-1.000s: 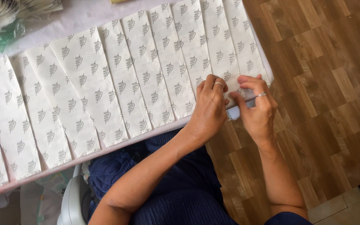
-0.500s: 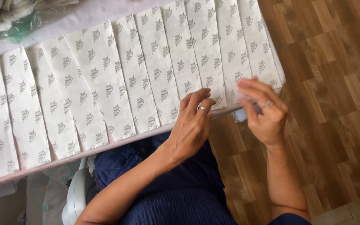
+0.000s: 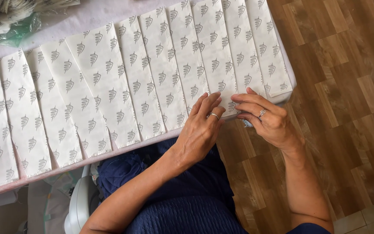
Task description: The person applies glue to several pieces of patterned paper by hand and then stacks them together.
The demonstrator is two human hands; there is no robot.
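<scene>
Both hands work the near end of one patterned paper strip (image 3: 221, 65) at the surface (image 3: 87, 17) edge. Left hand (image 3: 202, 130) presses flat, fingers open. Right hand (image 3: 267, 119) apparently pinches the strip's end. Next: firm, even pressing.

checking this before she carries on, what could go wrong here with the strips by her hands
The white patterned strips overlap like shingles, so pressure from the left hand on the near ends could shift the neighbours out of line.

The last strip lies right at the table edge and might slide off onto the wood floor.

The right hand works over the edge, part hiding a small pale thing; it could drop.
</scene>
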